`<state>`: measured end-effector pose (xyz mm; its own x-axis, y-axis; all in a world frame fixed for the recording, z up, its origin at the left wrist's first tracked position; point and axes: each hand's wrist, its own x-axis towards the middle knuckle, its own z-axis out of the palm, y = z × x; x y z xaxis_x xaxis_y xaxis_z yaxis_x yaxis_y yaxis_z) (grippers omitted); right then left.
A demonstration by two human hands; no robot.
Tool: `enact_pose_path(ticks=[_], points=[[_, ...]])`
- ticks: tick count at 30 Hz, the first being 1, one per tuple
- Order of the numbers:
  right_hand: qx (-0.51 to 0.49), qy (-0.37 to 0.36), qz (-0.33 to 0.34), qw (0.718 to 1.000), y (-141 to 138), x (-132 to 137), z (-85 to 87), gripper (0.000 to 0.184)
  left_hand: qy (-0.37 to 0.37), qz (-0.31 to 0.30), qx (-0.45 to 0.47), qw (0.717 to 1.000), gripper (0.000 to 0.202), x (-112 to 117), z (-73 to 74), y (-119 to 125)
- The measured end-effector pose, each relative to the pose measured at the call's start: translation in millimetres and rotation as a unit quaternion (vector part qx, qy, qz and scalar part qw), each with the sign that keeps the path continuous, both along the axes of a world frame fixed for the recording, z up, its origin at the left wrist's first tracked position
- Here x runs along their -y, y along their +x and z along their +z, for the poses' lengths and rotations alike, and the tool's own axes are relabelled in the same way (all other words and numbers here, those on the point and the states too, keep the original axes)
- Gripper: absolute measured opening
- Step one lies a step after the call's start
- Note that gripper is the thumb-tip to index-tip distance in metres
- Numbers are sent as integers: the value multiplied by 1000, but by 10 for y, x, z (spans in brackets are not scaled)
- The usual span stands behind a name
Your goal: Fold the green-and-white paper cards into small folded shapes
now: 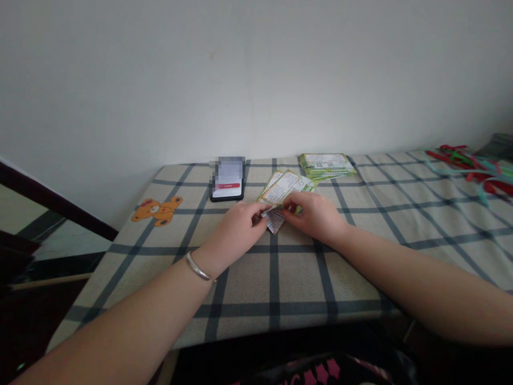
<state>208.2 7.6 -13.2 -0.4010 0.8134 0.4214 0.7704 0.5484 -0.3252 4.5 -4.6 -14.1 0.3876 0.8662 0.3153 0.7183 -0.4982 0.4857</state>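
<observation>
My left hand [242,227] is closed, thumb and fingers pinching the left edge of a small printed card [274,220]. From the other side my right hand [315,214] pinches the same card, which looks bent or folded between the fingertips. Just beyond the fingers, several green-and-white printed cards [285,184] lie fanned out and overlapping on the cloth. A thicker stack of similar cards [326,164] rests behind them, near the wall. On my left wrist sits a silver bangle [197,266].
A checked tablecloth [248,278] covers the table. Back left lies a phone [227,180] with its screen lit. An orange teddy bear figure [157,212] is near the left edge. Red, green and pale blue ribbons [476,166] are heaped at far right. The wall [256,80] stands behind.
</observation>
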Motion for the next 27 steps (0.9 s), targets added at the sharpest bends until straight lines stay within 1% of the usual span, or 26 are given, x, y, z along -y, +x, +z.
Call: enact_pose_path(ticks=[2,5,7,10,14,20,24,27], points=[[-5,15,56,998,33,-43,-24,5,-10,13,8,1000,28,-37,-32,-21],[-1,38,152,988,80,-107,-43,7,-26,16,29,999,26,-78,-74,-48],[2,54,191,980,97,-135,-39,9,-28,12,36,999,24,-88,-89,-58],[13,53,227,972,107,-149,-17,13,-25,11,40,999,23,-78,-84,-58],[42,49,247,967,117,-139,7,18,-26,12,41,999,18,-52,-45,-51],[84,39,247,965,132,-125,24,23,-12,-11,11,1000,15,-77,-11,-102],[86,47,248,964,133,-120,26,24,-30,-52,22,998,13,-145,-29,-174],[83,51,252,963,138,-109,30,23,-41,-71,31,996,14,-188,-55,-217]])
